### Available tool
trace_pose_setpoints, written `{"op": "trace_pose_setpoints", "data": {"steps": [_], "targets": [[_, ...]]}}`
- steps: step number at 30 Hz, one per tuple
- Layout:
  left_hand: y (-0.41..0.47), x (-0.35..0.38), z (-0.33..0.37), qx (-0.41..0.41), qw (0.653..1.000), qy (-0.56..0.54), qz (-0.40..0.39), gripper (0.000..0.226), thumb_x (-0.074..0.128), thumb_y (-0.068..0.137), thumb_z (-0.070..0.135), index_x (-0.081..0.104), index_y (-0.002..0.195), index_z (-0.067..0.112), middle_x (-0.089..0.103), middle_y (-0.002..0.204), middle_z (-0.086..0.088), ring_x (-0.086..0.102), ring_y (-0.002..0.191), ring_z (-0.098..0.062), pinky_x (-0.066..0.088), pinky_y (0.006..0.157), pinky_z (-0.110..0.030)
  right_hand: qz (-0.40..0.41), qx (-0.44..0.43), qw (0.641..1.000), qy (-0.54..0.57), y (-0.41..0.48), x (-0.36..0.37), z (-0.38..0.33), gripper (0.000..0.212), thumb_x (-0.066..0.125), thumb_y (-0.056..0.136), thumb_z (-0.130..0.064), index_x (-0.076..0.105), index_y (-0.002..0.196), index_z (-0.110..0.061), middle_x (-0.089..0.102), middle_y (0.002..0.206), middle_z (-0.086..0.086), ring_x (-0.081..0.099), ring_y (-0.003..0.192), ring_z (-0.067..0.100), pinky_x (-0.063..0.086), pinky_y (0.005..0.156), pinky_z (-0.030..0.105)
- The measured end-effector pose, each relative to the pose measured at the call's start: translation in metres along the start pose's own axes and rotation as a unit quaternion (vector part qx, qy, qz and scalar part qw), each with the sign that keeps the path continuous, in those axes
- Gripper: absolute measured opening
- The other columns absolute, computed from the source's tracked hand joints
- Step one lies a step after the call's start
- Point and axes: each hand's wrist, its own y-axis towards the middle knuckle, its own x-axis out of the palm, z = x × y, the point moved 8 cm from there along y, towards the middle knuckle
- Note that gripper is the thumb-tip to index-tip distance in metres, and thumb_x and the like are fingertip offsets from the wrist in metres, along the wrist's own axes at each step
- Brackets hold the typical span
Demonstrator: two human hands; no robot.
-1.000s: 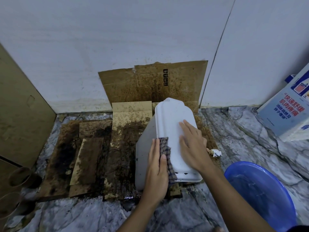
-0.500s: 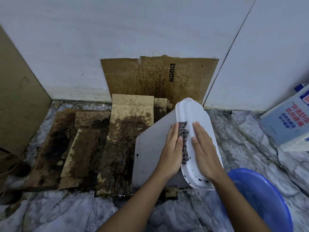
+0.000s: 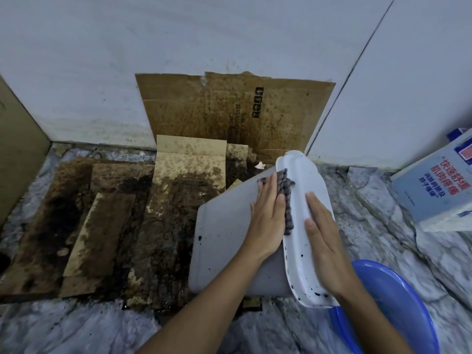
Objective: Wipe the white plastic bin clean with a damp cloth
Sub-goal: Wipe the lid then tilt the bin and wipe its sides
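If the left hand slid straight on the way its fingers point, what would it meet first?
Its fingers point away along the side of the white bin, over the cloth. Past the bin's far end, the left hand would probably meet the stained cardboard leaning on the wall first; depth is unclear.

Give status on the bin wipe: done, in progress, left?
Done: the far end of the white bin looks spot-free on its pale face. In hand: the left hand presses the checked cloth along the far edge while the right hand lies flat on that face, steadying it. Left: dark specks at the near end and on the grey side.
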Motion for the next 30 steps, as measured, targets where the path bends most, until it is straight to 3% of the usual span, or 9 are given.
{"op": "trace_pose_setpoints", "data": {"steps": [5,11,17,26,28,30], "targets": [[-0.077,0.018,-0.007,-0.011,0.999,-0.039,-0.015,0.053,0.025,0.106,0.051,-0.004,0.150,0.059,-0.014,0.145,0.055,-0.017,0.142,0.019,-0.002,0.127,-0.045,0.008,-0.003,1.000,-0.008,-0.002,-0.001,-0.002,0.054,0.031,0.104,-0.051,0.023,0.157,-0.044,0.017,0.163,-0.031,0.009,0.150,-0.011,0.010,0.128,0.039],[-0.136,0.032,-0.010,-0.031,0.999,-0.010,0.018,0.055,0.024,0.106,0.047,-0.010,0.147,0.060,-0.018,0.146,0.054,-0.019,0.140,0.021,-0.012,0.124,-0.034,0.013,-0.025,1.000,-0.013,-0.006,0.001,-0.007,0.054,0.030,0.104,-0.049,0.023,0.158,-0.042,0.016,0.165,-0.028,0.009,0.152,-0.007,0.011,0.128,0.041],[-0.095,0.016,-0.001,-0.035,0.999,-0.015,0.018,0.053,0.022,0.106,0.048,-0.002,0.153,0.055,-0.012,0.143,0.053,-0.017,0.136,0.027,-0.002,0.127,-0.042,0.003,-0.017,1.000,-0.013,-0.005,0.004,-0.008,0.056,0.029,0.103,-0.052,0.021,0.158,-0.042,0.013,0.164,-0.030,0.006,0.151,-0.010,0.010,0.128,0.039],[0.037,-0.020,0.018,-0.042,0.998,-0.007,0.039,0.052,0.024,0.110,0.037,0.009,0.160,0.036,0.005,0.169,0.007,-0.002,0.156,-0.013,0.010,0.125,-0.051,-0.004,-0.015,1.000,-0.020,-0.005,0.007,-0.008,0.054,0.028,0.106,-0.052,0.018,0.159,-0.044,0.008,0.163,-0.036,0.002,0.150,-0.012,0.007,0.128,0.037],[0.061,-0.022,0.017,-0.053,0.998,-0.009,0.044,0.052,0.024,0.107,0.044,0.015,0.159,0.039,0.011,0.169,0.002,0.010,0.156,-0.023,0.018,0.123,-0.054,-0.003,-0.016,1.000,-0.017,-0.005,0.007,-0.008,0.052,0.029,0.108,-0.049,0.018,0.158,-0.045,0.008,0.163,-0.036,0.001,0.150,-0.012,0.007,0.128,0.039],[0.081,-0.023,0.007,-0.066,0.996,-0.011,0.054,0.061,0.021,0.093,0.064,0.024,0.153,0.051,0.022,0.166,-0.007,0.028,0.149,-0.038,0.028,0.117,-0.061,-0.001,-0.013,1.000,-0.016,-0.004,0.007,-0.008,0.052,0.028,0.108,-0.050,0.018,0.158,-0.045,0.008,0.162,-0.036,0.001,0.150,-0.012,0.006,0.128,0.039]]}}
